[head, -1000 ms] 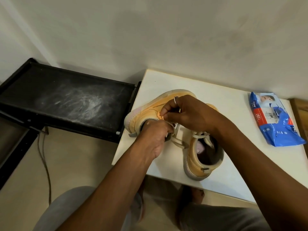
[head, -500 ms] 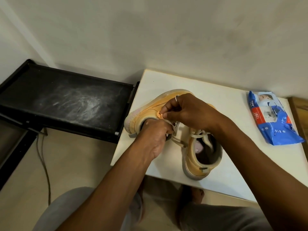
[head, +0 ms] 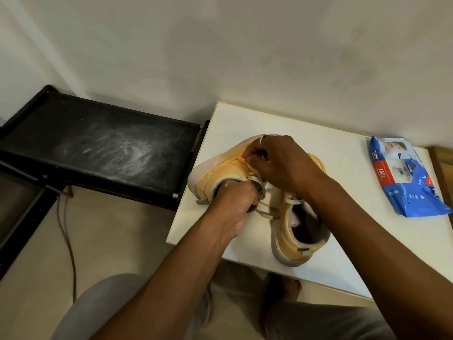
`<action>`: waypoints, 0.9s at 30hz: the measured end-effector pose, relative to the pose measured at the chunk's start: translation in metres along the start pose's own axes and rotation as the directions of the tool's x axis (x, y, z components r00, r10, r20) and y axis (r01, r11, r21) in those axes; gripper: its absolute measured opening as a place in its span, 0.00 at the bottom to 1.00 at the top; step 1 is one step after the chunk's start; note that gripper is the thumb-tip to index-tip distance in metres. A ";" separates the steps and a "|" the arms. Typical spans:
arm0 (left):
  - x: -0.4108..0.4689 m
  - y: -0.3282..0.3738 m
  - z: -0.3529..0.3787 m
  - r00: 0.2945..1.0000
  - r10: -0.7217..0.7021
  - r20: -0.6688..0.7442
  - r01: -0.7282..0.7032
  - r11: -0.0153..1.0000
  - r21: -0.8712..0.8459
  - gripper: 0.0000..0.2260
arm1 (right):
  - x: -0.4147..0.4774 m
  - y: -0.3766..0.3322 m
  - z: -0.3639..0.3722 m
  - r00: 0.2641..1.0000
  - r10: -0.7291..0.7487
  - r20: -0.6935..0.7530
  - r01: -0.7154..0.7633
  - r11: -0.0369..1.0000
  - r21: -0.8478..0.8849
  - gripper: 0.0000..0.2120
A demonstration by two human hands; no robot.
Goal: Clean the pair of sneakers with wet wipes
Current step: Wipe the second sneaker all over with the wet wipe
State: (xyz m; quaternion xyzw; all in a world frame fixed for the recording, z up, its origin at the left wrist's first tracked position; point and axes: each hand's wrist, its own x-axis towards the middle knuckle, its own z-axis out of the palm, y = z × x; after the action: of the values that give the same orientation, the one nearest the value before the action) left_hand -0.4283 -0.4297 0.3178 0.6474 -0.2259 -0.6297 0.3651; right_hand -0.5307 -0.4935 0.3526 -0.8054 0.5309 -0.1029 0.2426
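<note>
The orange sneaker (head: 220,170) lies tipped, crosswise (heel left). The left hand (head: 235,207) curls its grip round the collar, and the right hand (head: 282,163) pinches its orange tab. The second sneaker (head: 291,244) stands heel toward the person.

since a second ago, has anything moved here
Nothing visibly moved. The left grip still holds the tipped orange lace-up sneaker at its opening, and the right grip still pinches its upper. The upright orange sneaker and blue plastic wipes pack stayed put.
</note>
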 end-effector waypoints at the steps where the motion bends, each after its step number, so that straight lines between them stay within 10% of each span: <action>1: -0.001 0.001 0.001 1.000 -0.001 0.001 0.001 1.000 0.013 0.12 | -0.002 -0.002 -0.003 0.999 -0.011 0.045 0.009 0.998 0.062 0.08; 27: 0.003 -0.005 0.010 0.995 -0.080 -0.055 0.082 0.995 0.050 0.15 | 0.004 0.019 -0.007 0.992 -0.129 -0.009 0.123 0.961 -0.247 0.08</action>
State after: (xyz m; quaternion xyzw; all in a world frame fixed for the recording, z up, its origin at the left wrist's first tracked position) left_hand -0.4385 -0.4311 0.3129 0.6818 -0.2062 -0.6205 0.3280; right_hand -0.5476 -0.5053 0.3484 -0.8602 0.4901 -0.0615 0.1270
